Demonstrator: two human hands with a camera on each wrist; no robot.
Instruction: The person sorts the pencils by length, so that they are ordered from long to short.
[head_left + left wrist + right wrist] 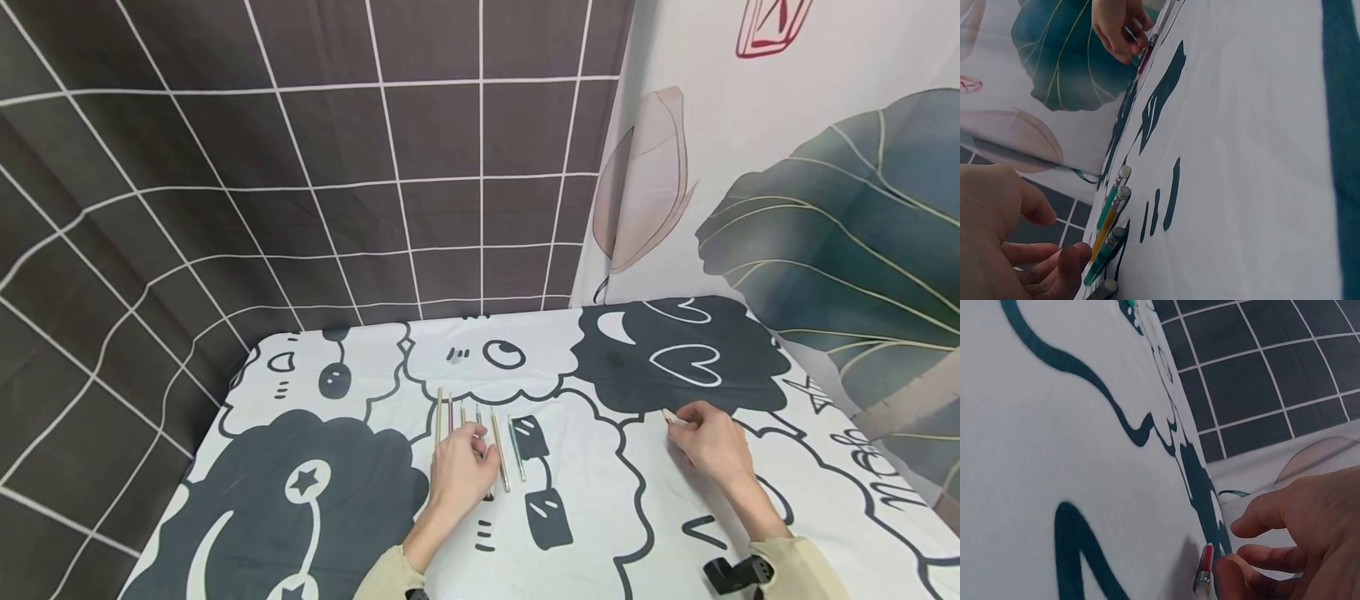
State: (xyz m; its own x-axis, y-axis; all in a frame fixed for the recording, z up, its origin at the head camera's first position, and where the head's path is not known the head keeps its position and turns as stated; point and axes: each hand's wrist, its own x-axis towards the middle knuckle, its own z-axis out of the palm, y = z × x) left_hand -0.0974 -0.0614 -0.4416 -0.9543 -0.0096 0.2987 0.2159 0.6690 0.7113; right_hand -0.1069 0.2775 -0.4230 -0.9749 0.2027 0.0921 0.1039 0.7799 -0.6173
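Note:
In the head view my left hand (463, 471) hovers over a row of several pencils on the patterned cloth. Its fingers are loosely bent and apart, near a dark green pencil (1100, 259). Right of it lie a yellow pencil (501, 454) and a teal pencil (517, 450); a red pencil (451, 412) is to its left, partly hidden. My right hand (712, 442) is low over the cloth at the right. Close to its fingertips lies a red pencil with a metal ferrule (1205, 565). Thumb and fingers look spread in the right wrist view; whether they touch it is unclear.
A white cloth with black cartoon drawings (585, 483) covers the table. Behind it hangs a dark curtain with white grid lines (435, 217). A light leaf-patterned curtain (675, 275) hangs at the right.

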